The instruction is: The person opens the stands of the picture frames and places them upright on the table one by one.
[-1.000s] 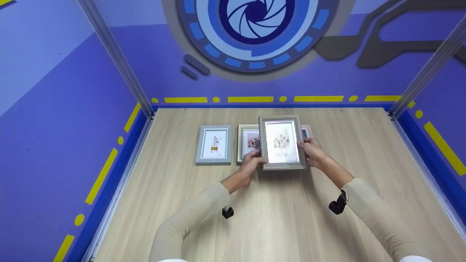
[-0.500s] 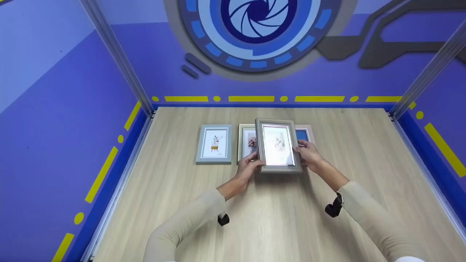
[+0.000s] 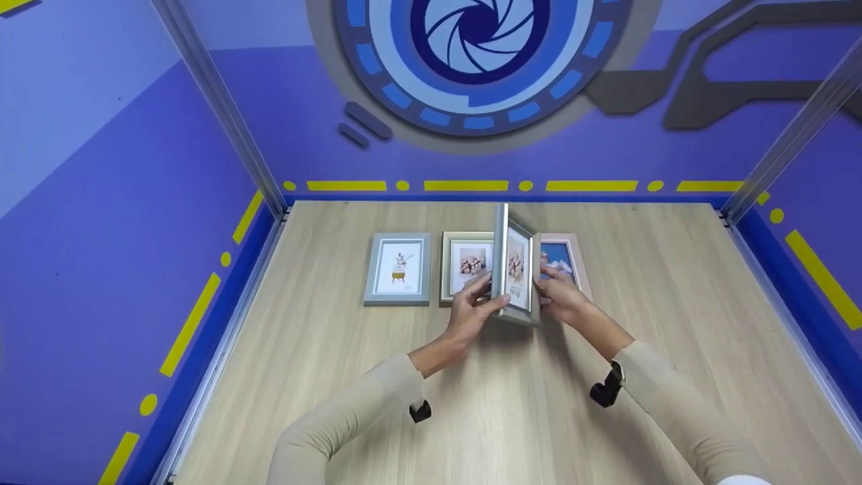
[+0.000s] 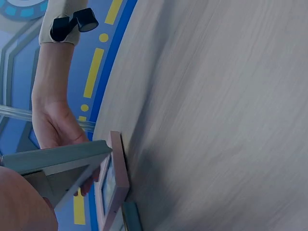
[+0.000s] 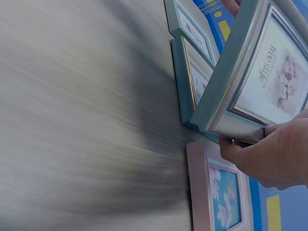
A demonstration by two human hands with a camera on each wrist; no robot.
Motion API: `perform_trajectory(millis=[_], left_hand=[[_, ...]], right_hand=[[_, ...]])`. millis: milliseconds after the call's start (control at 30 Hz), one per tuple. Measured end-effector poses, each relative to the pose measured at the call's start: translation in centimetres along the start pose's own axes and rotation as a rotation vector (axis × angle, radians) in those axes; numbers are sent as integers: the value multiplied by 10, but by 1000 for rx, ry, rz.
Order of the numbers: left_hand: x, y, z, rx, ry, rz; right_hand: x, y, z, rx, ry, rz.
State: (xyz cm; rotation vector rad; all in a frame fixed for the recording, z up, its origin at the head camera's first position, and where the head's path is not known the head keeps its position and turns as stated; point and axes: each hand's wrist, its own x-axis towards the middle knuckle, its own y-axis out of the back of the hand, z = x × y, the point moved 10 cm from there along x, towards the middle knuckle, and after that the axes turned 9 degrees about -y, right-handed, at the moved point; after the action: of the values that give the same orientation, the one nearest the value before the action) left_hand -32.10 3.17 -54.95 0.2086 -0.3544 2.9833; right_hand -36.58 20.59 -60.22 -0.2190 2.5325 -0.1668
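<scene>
Between both hands, above the table, a grey-beige picture frame (image 3: 517, 266) is held up and turned so that its left side edge faces the head camera. My left hand (image 3: 468, 313) grips its left side low down, thumb in front. On the opposite side my right hand (image 3: 564, 296) pinches the rim; the right wrist view shows the thumb and fingers (image 5: 279, 149) on that rim. Behind the lifted frame lie a gold-rimmed picture frame (image 3: 465, 269), partly covered, and a pink picture frame (image 3: 576, 259) with a blue flower picture. In the left wrist view the lifted frame's back (image 4: 62, 180) shows.
A blue-grey picture frame (image 3: 397, 269) lies left of the gold-rimmed one. All rest on a light wooden table (image 3: 323, 377). Blue-purple panels (image 3: 269, 121) with yellow marks enclose its back and sides.
The held frame has turned from facing the head camera to nearly edge-on, its face now angled right. More of the gold-rimmed and pink frames shows. The right hand has shifted slightly left.
</scene>
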Motion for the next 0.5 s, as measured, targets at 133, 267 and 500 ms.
perform_trajectory(millis=[133, 267, 500], left_hand=[[0, -11, 6, -5, -44, -49], [-1, -20, 10, 21, -66, -91], [-7, -37, 11, 72, -85, -214]], right_hand=[[1, -6, 6, 47, -25, -68], [1, -9, 11, 54, -43, -101], [-1, -14, 12, 102, 1, -152]])
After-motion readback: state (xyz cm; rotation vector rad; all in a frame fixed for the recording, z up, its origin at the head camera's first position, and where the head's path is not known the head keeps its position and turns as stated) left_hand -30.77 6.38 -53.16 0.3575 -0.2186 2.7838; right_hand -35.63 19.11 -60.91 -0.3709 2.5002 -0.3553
